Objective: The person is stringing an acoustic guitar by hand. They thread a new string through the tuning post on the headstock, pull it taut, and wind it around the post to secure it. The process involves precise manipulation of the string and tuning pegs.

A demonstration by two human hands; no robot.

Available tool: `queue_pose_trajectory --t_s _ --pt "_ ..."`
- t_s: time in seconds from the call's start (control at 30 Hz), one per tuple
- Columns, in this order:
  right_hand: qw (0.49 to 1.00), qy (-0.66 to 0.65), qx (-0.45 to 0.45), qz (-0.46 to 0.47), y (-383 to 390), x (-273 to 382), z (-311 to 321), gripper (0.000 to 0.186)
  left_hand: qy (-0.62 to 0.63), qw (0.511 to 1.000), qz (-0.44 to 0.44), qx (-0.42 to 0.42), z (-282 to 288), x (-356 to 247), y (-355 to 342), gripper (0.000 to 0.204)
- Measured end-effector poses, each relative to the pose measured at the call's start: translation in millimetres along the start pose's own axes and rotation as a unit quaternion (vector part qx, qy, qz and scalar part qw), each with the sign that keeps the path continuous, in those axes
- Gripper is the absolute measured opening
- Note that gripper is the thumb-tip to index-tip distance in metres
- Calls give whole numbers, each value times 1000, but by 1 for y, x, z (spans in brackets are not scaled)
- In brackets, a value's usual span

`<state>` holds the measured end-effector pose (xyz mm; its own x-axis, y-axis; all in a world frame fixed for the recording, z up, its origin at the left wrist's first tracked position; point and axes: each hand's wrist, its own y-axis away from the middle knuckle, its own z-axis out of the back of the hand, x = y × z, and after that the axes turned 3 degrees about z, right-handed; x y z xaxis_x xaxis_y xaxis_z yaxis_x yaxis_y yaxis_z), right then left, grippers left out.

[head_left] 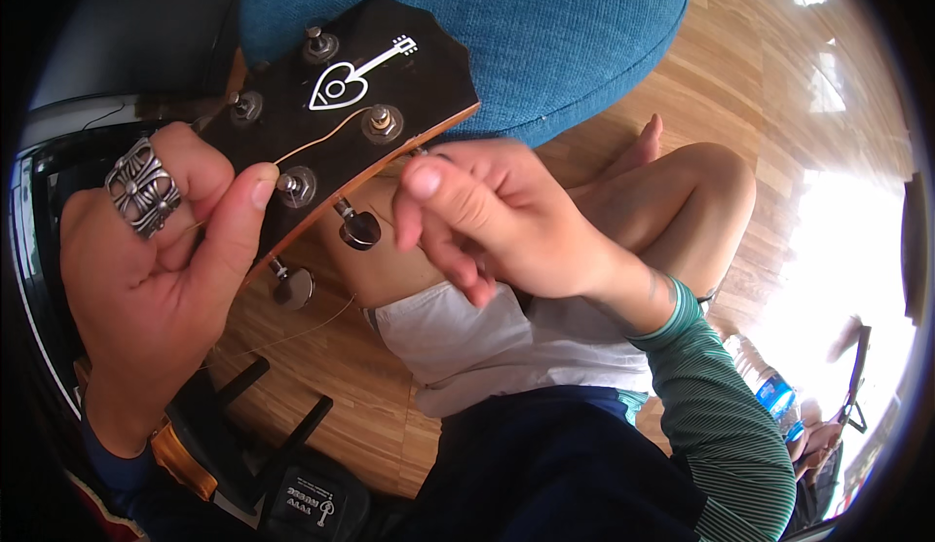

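Observation:
A black guitar headstock (390,65) with a white heart-shaped guitar drawing slants across the upper left, several metal string posts on its face. From one string post (382,122) a thin gold-coloured string (326,139) curves over to my left hand (161,240). Thumb and bent forefinger pinch it there; a wide silver ring sits on one finger. At the headstock's side edge, my right hand (506,216) has its curled fingers at a tuning peg, mostly hidden by the hand. Two dark tuning pegs (359,229) stick out below it uncovered.
A round blue cushioned seat (545,36) lies beyond the headstock. My bent bare leg (682,191) rests on the wooden floor (750,45). A plastic bottle (774,391) is at right; black stand legs (278,445) and a black printed item (314,503) are lower left.

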<state>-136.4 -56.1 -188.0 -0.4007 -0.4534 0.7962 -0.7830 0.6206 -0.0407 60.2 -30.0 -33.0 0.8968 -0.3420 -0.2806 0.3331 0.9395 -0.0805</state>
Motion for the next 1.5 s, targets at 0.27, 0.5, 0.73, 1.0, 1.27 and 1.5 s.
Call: queue_pose_trajectory --t_s 0.27,0.5,0.73,1.0,1.27,1.5 --pt "891 388 -163 170 7 1 -10 43 6 1000 20 21 2 1 2 24" --pt "986 -163 -12 12 0 -9 -6 39 -3 1000 -15 17 2 2 -2 24" --pt "814 470 -183 288 1 -11 -4 35 -5 999 10 36 5 -1 -1 23" --pt "948 -294 71 -96 -1 -5 2 62 0 999 1 41 5 0 -2 23" --pt "766 533 -217 287 0 -20 -10 40 -12 1000 -2 18 2 -2 -3 24" --pt "995 79 -62 23 4 5 5 52 0 1000 14 -8 -3 -1 -2 27"
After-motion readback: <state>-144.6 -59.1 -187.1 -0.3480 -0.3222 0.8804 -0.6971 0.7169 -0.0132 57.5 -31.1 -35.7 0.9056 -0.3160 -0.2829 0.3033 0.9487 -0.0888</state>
